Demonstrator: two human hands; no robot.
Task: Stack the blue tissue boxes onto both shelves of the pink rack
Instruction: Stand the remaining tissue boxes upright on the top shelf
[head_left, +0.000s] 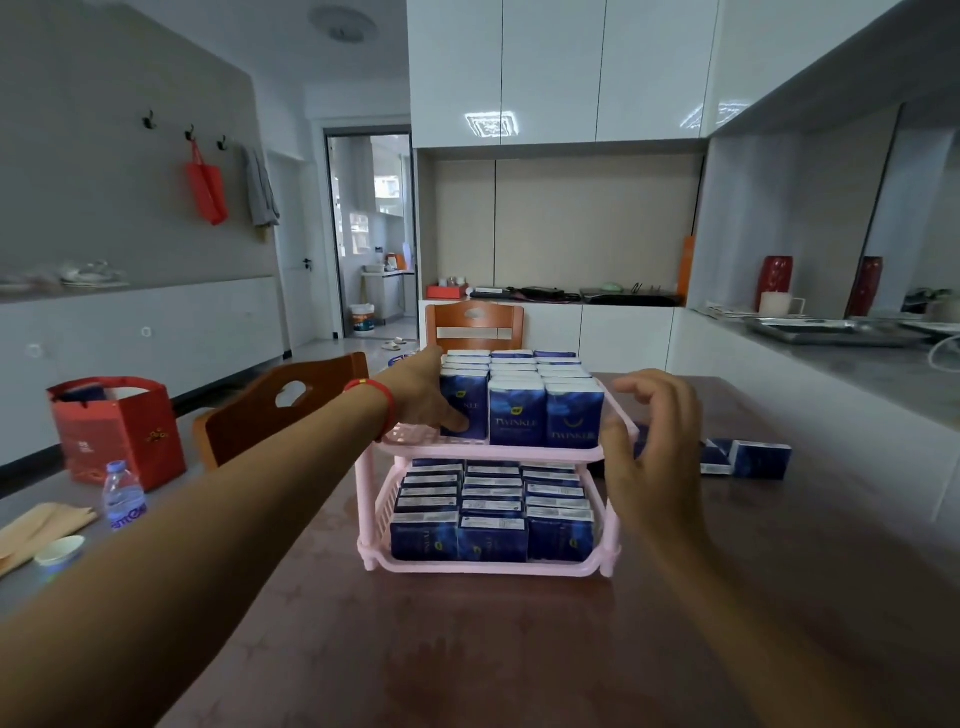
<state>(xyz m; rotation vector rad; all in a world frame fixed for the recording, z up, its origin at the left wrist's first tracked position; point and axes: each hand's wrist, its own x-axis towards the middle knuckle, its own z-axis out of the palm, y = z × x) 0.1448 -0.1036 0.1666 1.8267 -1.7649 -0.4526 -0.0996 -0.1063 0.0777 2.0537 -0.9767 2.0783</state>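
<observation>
On the brown table (467, 649), both shelves of the pink rack (488, 566) are packed with blue tissue boxes (517, 418); two loose boxes (748, 458) are left lying far right. The upper left box (467, 400) is held by the left hand (431, 395). The right hand (654, 441) is loosely curled beside the rack, grasping nothing. The rack's right edge is hidden behind it.
</observation>
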